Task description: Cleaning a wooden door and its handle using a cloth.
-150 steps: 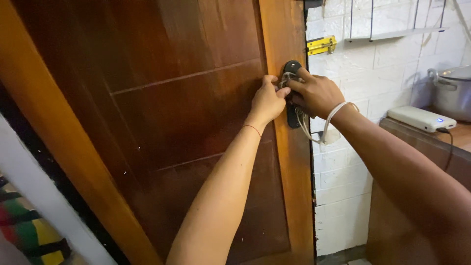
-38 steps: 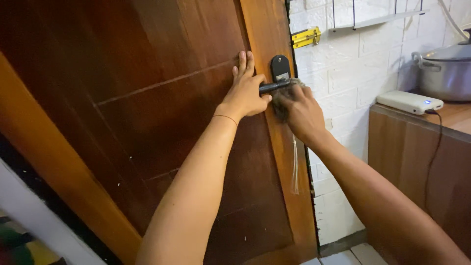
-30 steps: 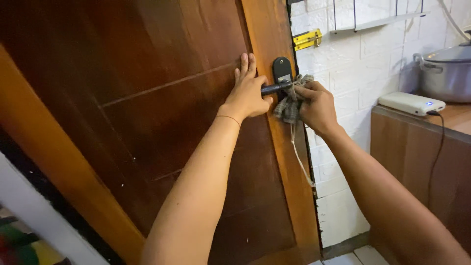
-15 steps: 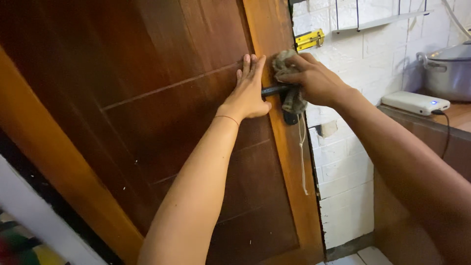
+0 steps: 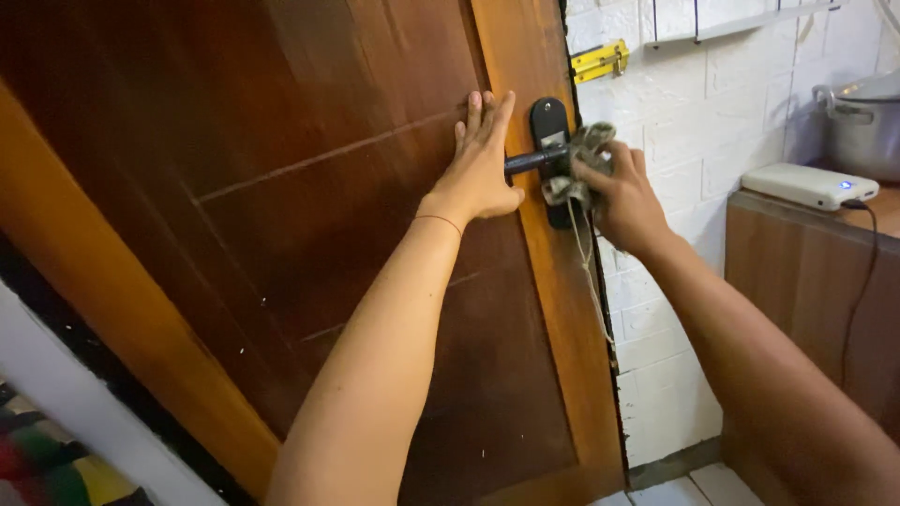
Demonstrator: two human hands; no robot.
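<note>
In the head view, much is cut off or covered. The wooden door [image 5: 309, 215] runs past the top, left and bottom edges, so its full outline cannot be seen. The black lock plate [image 5: 548, 117] shows only in its upper part; its lower half sits behind the crumpled grey cloth [image 5: 583, 150] and the knuckles of the right hand [image 5: 623, 192]. The black door handle [image 5: 527, 161] is visible as a short bar between the two hands; its outer end disappears under the cloth. A pale cord [image 5: 589, 272] hangs from the cloth down along the door's edge, and its lower end is hard to follow against the white brick wall [image 5: 698, 122]. At the right edge a metal pot [image 5: 862, 117] is cropped by the frame, and the yellow bolt latch [image 5: 600, 61] above the lock is small and soft in detail.

The left hand [image 5: 480, 159] lies flat on the door, fingers stretched upward and close together, palm pressed to the wood just left of the handle, thumb near the bar; it grasps nothing. The left arm reaches up from the bottom of the frame, nearly straight. The right hand's grip is closed around the bunched cloth, pressing it against the handle's outer end and the plate, with the forearm coming in from the lower right. On the wooden surface [image 5: 797, 253] at right rests a white power bank [image 5: 808, 185] with a dark cable [image 5: 862, 281] trailing down.
</note>
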